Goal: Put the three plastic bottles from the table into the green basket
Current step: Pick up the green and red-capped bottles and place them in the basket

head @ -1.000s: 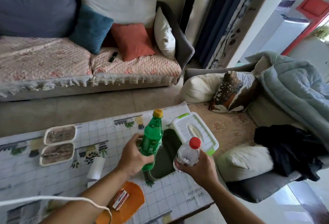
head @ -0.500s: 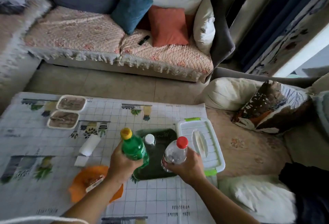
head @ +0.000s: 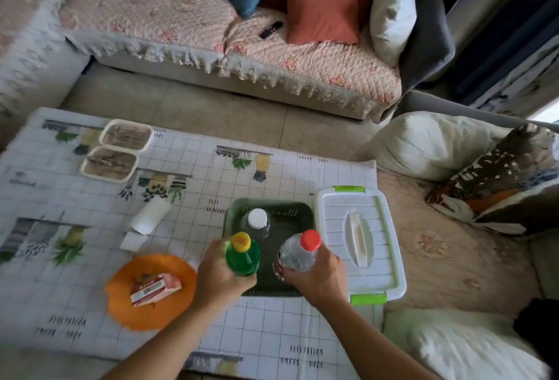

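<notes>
No readable text: tablecloth (head: 211, 186) print marks, lower right & centre, too blurred; red-white pack (head: 155, 287) label, lower left, illegible.

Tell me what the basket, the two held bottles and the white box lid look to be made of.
Basket: dark green moulded plastic, perforated walls. Green bottle in the left hand: glossy see-through plastic, yellow cap. Clear bottle in the right hand: thin transparent plastic, red cap. Box lid: matte white ribbed plastic, probably rigid.

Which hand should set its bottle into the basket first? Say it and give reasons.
Probably the left hand. Its green bottle hangs upright over the green basket, beside the white-capped bottle already inside. The right hand holds its red-capped bottle tilted.
</notes>
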The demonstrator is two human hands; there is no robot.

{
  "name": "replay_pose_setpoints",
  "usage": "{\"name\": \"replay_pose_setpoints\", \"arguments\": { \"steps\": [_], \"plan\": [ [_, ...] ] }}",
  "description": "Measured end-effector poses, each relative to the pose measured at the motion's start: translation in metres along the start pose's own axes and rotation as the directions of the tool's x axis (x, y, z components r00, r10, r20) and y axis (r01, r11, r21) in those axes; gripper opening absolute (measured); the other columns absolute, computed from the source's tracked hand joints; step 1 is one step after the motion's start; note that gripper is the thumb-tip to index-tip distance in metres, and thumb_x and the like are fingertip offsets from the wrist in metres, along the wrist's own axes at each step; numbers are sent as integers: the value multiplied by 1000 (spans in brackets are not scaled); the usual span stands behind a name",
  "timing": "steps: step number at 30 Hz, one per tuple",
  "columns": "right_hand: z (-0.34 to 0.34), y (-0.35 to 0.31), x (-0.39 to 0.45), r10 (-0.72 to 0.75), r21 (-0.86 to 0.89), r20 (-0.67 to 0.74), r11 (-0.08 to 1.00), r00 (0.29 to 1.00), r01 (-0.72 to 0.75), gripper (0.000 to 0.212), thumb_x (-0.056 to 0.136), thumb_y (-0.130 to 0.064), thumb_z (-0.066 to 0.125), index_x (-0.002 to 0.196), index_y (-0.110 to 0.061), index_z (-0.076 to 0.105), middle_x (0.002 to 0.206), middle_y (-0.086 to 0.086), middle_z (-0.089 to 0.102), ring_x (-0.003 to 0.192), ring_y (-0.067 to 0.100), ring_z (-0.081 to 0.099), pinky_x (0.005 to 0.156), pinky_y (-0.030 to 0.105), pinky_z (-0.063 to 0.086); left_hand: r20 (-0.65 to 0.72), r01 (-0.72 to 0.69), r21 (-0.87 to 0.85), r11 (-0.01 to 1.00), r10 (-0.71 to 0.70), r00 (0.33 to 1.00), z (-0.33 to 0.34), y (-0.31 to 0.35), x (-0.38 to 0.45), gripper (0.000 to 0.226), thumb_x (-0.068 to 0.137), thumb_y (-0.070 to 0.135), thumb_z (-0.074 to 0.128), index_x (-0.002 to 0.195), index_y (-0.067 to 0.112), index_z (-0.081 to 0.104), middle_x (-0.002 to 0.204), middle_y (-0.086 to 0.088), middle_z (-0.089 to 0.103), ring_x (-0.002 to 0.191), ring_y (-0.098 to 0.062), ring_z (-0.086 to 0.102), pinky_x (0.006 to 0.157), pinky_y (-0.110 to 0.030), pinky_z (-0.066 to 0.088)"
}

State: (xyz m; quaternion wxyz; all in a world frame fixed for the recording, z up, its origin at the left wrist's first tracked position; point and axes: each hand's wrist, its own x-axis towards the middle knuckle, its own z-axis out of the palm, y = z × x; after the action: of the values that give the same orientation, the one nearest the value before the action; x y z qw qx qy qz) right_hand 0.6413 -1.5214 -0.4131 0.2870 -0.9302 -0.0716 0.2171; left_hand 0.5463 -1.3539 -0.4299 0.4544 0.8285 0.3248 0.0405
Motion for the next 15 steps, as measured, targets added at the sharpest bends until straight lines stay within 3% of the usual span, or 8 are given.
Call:
{"name": "replay_pose_setpoints", "arguments": {
  "steps": [6,15],
  "plan": [
    [14,6,3,-66,-26,-75,998,995,64,52,58,-46,83,96,-25,54,87,-10,58,74,13,58,69,35,55,-1,-74,74,995,75,997,16,-12,3,58,53,14,87,100,27,56,88,11,64,82,-6,63,67,-27,57],
    [30,14,13,-94,-102,19,990,995,95,39,64,-43,74,89,-29,48,75,-11,59,68,16,59,63,34,53,30,-65,151,986,62,998,21,-28,9,57,49,16,89,96,27,58,84,10,68,77,-10,65,60,-23,56]
  ]
}}
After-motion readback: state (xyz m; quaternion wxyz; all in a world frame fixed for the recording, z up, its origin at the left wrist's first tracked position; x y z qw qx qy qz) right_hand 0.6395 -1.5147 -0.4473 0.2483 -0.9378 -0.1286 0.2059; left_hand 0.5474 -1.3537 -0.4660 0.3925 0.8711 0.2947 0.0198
